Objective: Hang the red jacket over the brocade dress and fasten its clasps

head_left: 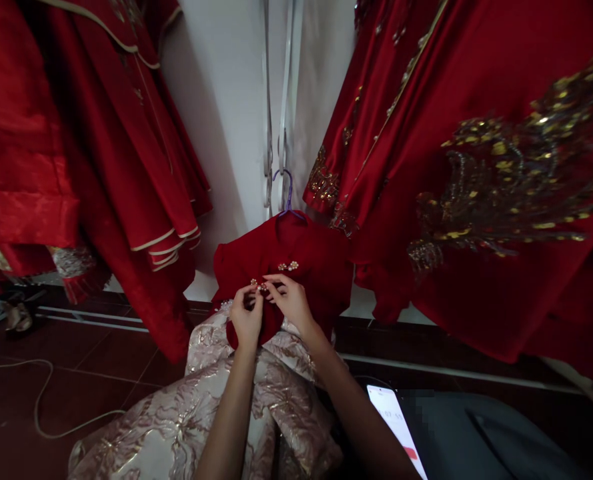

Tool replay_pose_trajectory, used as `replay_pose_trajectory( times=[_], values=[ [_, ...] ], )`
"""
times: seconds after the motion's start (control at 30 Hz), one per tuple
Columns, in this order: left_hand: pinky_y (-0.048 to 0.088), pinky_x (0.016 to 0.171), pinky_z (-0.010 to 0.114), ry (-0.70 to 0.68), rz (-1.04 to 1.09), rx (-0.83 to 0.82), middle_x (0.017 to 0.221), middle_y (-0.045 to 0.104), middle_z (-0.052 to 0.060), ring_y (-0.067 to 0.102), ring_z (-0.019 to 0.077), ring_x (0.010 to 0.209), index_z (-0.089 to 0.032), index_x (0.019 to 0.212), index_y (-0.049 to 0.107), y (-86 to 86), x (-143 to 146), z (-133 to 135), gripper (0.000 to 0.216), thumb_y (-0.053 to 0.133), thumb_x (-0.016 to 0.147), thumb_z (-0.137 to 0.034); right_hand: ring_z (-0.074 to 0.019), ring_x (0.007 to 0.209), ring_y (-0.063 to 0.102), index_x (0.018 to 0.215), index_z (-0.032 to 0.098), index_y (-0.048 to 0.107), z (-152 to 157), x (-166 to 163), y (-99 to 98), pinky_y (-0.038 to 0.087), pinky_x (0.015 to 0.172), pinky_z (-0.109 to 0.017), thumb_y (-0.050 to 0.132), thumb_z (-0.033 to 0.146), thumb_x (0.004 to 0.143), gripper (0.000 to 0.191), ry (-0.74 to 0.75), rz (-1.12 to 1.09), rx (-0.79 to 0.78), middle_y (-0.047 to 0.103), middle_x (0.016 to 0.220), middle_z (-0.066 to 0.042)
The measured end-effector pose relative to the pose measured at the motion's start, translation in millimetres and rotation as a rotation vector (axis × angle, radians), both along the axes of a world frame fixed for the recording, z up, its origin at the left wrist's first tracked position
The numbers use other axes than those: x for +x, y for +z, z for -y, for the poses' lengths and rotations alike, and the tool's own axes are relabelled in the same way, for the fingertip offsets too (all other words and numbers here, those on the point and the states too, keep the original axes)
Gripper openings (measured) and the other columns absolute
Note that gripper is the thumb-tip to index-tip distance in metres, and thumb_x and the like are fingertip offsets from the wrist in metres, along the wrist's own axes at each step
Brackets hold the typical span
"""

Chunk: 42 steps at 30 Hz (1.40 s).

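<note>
A small red dress top [303, 257] hangs on a purple hanger [289, 200] in the centre, above a pale brocade skirt [201, 413]. It carries pearl-and-gold frog buttons [289, 266]. My left hand [246, 317] and my right hand [289, 300] meet at the lower button on the front. Both hands have fingers pinched together on that button and the red fabric around it.
Large red gowns hang at the left [76, 133] and at the right [476, 167], the right one with gold embroidery. A white wall [236, 100] stands behind. A lit phone [393, 420] lies low at the right. A white cable [41, 400] trails on the dark tile floor.
</note>
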<state>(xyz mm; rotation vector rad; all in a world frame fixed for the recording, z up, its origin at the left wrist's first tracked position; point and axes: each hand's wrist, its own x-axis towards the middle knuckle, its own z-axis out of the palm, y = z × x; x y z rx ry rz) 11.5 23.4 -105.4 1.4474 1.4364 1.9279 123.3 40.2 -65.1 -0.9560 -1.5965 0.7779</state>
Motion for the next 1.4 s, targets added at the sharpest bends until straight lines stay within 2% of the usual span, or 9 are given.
replay_pose_trajectory(
  times=[0.27,0.43,0.53,0.63,0.83,0.93,1.07,1.27,1.4],
  values=[
    [0.046,0.08,0.037,0.007,-0.491,-0.304,0.095,0.052,0.007,0.056,0.0191,0.085,-0.018,0.094,0.052,17.2,-16,30,0.025,0.056,0.069,-0.014,-0.0121,0.056,0.064,0.095,0.017,0.064,20,61,16.9,0.049,0.04,-0.019,0.055,0.037,0.079,0.027,0.08,0.19,-0.163,0.067,0.084,-0.005],
    [0.046,0.076,0.035,-0.055,-0.547,-0.333,0.093,0.052,0.007,0.054,0.0193,0.083,-0.018,0.096,0.049,-6.1,-12,47,0.032,0.06,0.066,-0.017,-0.0138,0.065,0.063,0.094,0.018,0.065,28,76,16.9,0.052,0.056,-0.025,0.056,0.037,0.078,0.026,0.192,0.396,-0.201,0.068,0.082,-0.005],
    [0.045,0.077,0.034,0.008,-0.534,-0.268,0.087,0.053,0.004,0.053,0.019,0.082,-0.019,0.091,0.048,-20.3,-6,50,0.02,0.055,0.072,-0.019,-0.0157,0.078,0.061,0.097,0.017,0.061,25,75,3.0,0.05,0.072,-0.03,0.069,0.033,0.066,0.035,0.09,0.514,-0.136,0.065,0.092,-0.006],
    [0.044,0.076,0.034,0.048,-0.536,-0.241,0.084,0.052,0.004,0.052,0.0194,0.081,-0.02,0.085,0.048,-23.9,-6,51,0.012,0.053,0.074,-0.021,-0.017,0.081,0.057,0.093,0.016,0.059,19,78,-12.9,0.047,0.075,-0.032,0.075,0.028,0.056,0.043,0.064,0.615,-0.186,0.062,0.091,-0.007],
    [0.043,0.082,0.04,0.037,-0.622,-0.256,0.092,0.053,0.008,0.051,0.0234,0.089,-0.018,0.094,0.05,-19.2,-13,58,0.024,0.056,0.071,-0.021,-0.0159,0.088,0.057,0.101,0.015,0.057,10,92,-23.7,0.046,0.082,-0.032,0.071,0.029,0.063,0.044,0.393,0.415,-0.416,0.062,0.096,-0.007],
    [0.044,0.08,0.039,-0.06,-0.661,-0.311,0.089,0.055,0.007,0.053,0.0226,0.086,-0.018,0.094,0.05,-20.8,-19,58,0.027,0.057,0.068,-0.017,-0.0151,0.087,0.059,0.101,0.014,0.058,6,96,-24.8,0.046,0.083,-0.032,0.07,0.03,0.064,0.042,0.492,0.323,-0.502,0.063,0.091,-0.006],
    [0.046,0.074,0.035,-0.11,-0.621,-0.319,0.084,0.055,0.005,0.055,0.0206,0.079,-0.018,0.088,0.049,-13.3,-27,51,0.021,0.055,0.068,-0.014,-0.013,0.072,0.06,0.089,0.014,0.06,4,96,-28.5,0.049,0.071,-0.028,0.075,0.029,0.058,0.037,0.424,0.322,-0.542,0.063,0.073,-0.001],
    [0.045,0.08,0.033,0.055,-0.414,-0.069,0.094,0.051,0.006,0.053,0.0186,0.087,-0.019,0.093,0.052,17.1,-13,45,0.019,0.048,0.077,-0.012,-0.0119,0.056,0.06,0.078,0.014,0.058,2,97,-29.8,0.051,0.05,-0.023,0.074,0.032,0.06,0.031,0.204,0.256,-0.523,0.063,0.063,0.0],
    [0.045,0.079,0.031,0.067,-0.328,-0.004,0.095,0.051,0.006,0.053,0.0177,0.086,-0.019,0.095,0.057,0.4,-1,37,0.018,0.05,0.078,-0.015,-0.0125,0.053,0.062,0.08,0.016,0.057,0,93,-22.9,0.053,0.049,-0.025,0.072,0.036,0.063,0.031,-0.005,0.092,-0.408,0.063,0.063,0.0]
  ],
)
